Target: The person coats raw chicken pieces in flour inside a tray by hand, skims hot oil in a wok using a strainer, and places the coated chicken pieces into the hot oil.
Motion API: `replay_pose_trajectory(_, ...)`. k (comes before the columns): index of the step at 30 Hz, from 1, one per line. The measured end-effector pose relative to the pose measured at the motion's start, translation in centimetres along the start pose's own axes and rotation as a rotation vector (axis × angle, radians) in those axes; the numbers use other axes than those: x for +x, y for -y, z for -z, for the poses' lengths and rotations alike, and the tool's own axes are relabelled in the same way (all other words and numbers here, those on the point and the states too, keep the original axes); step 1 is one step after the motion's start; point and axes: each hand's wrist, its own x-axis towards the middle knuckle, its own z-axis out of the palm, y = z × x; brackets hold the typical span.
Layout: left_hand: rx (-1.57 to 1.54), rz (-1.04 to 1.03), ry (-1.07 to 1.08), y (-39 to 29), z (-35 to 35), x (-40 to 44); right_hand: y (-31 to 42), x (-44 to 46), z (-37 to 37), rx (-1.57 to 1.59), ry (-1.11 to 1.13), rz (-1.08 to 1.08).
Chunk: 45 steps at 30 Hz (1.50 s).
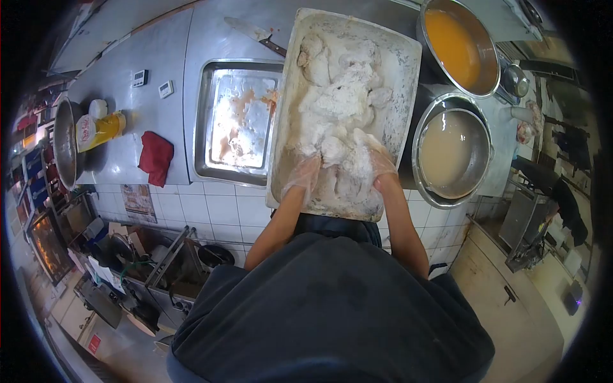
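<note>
A deep white tub (403, 70) holds loose white flour and several flour-coated chicken pieces (345, 99). Both of my hands wear clear plastic gloves and reach into its near half. My left hand (305, 173) curls around a coated piece (332, 150) at the left side, its fingertips buried in flour. Near the right wall, my right hand (383, 166) grips another coated piece (363, 148), and flour partly covers its fingers. The two hands face each other with coated pieces between them.
Left of the tub lies a stained metal tray (223, 127), with a knife (255, 33) beyond it. On the right stand a pot of orange liquid (453, 48) and a bowl of cloudy liquid (450, 150). A red cloth (156, 158) and two small timers (166, 89) rest on the left counter.
</note>
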Motion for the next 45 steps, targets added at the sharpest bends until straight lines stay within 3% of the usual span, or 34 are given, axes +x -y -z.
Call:
replay_pose_trajectory(2,-0.823,0.197,-0.016,4.2,-3.8,2.0,0.1,-2.4,-0.1,-0.051,-0.041,0.011)
replay_pose_trajectory(4,-1.236,-0.220,0.210,8.3,-5.5,4.7,-0.6,-4.8,-0.8,0.007,-0.028,0.008)
replay_pose_trajectory(6,-1.383,-0.249,0.217,6.6,-4.6,3.6,-1.1,-4.7,-0.9,0.128,-0.027,-0.043)
replay_pose_trajectory(7,-1.329,-0.059,0.113,1.3,-2.2,0.5,-1.5,-4.6,-0.8,0.188,-0.027,-0.068)
replay_pose_trajectory(8,-1.266,0.126,0.009,-1.9,-0.7,-1.4,-3.2,-3.3,0.4,0.002,-0.127,0.054)
replay_pose_trajectory(10,-1.109,0.037,0.012,2.5,-2.1,-0.6,-7.4,0.5,3.3,-0.367,-0.316,0.303)
replay_pose_trajectory(13,-1.052,0.042,0.066,2.8,-2.6,-0.5,-6.2,1.0,1.0,-0.786,-0.508,0.157)
replay_pose_trajectory(17,-1.099,0.136,0.140,-0.7,-1.5,-0.3,-8.7,5.5,0.6,-0.123,-0.392,0.053)
replay_pose_trajectory(19,-0.375,-0.283,0.175,1.9,-1.5,1.5,-9.8,6.5,0.8,0.206,-0.331,-0.005)
replay_pose_trajectory(21,-0.252,-0.396,0.177,3.5,-2.5,2.9,-6.9,5.1,0.3,0.240,-0.184,-0.015)
replay_pose_trajectory(23,-0.745,-0.205,0.172,3.9,-4.6,3.0,-6.7,4.7,0.5,0.257,-0.153,0.015)
replay_pose_trajectory(26,0.787,-0.378,-0.006,-2.3,0.5,-3.3,-8.7,4.6,1.6,0.219,-0.210,0.063)
replay_pose_trajectory(29,0.662,-0.094,0.260,-3.0,2.1,-4.1,-8.5,1.8,2.1,0.067,-0.171,0.041)
replay_pose_trajectory(32,0.384,0.311,0.248,-3.1,3.1,-4.8,-10.4,3.2,5.4,-0.055,-0.166,0.090)
replay_pose_trajectory(35,0.508,-0.490,-0.464,3.4,0.6,-4.4,-9.7,1.7,4.4,0.177,-0.157,0.050)
replay_pose_trajectory(37,0.621,-0.334,-0.450,9.3,-2.7,-3.2,-5.5,-1.8,0.2,0.256,-0.077,-0.185)
replay_pose_trajectory(38,0.678,-0.258,-0.447,10.7,-3.3,-2.7,-5.9,-1.2,0.3,0.191,-0.124,-0.114)
replay_pose_trajectory(40,0.307,-0.067,-0.339,5.6,-1.0,-3.3,-6.5,0.4,1.6,0.059,-0.221,0.028)
replay_pose_trajectory(41,0.121,0.024,-0.282,3.5,-0.3,-3.2,-6.1,1.3,1.8,-0.251,-0.334,0.107)
replay_pose_trajectory(42,0.259,-0.001,-0.316,3.7,-0.6,-2.1,-5.2,2.7,2.0,-0.564,-0.443,0.190)
replay_pose_trajectory(44,0.538,-0.056,-0.378,3.8,-1.1,-0.2,-3.9,6.7,1.8,-0.883,-0.634,0.372)
replay_pose_trajectory(45,0.263,-0.162,-0.508,2.6,-1.1,-0.5,-3.8,9.6,2.0,-0.885,-0.722,0.471)
